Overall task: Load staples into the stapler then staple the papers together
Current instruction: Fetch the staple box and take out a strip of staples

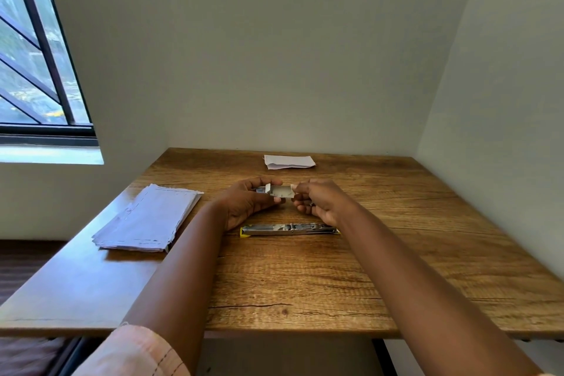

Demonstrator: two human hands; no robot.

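A small white staple box (279, 191) is held over the middle of the wooden table (396, 253). My left hand (248, 200) grips the box's left end, where a flap stands open. My right hand (319, 201) pinches its right end with thumb and fingers. Just below the hands, the stapler (288, 229) lies flat on the table, swung fully open, its metal channel facing up and yellow trim at its left tip. A stack of white papers (146, 220) rests at the table's left side. Staples inside the box are too small to make out.
A folded white sheet (289, 161) lies near the table's far edge. Walls close in behind and on the right. A barred window (36, 55) is at the upper left. The table's left edge drops off beside the paper stack.
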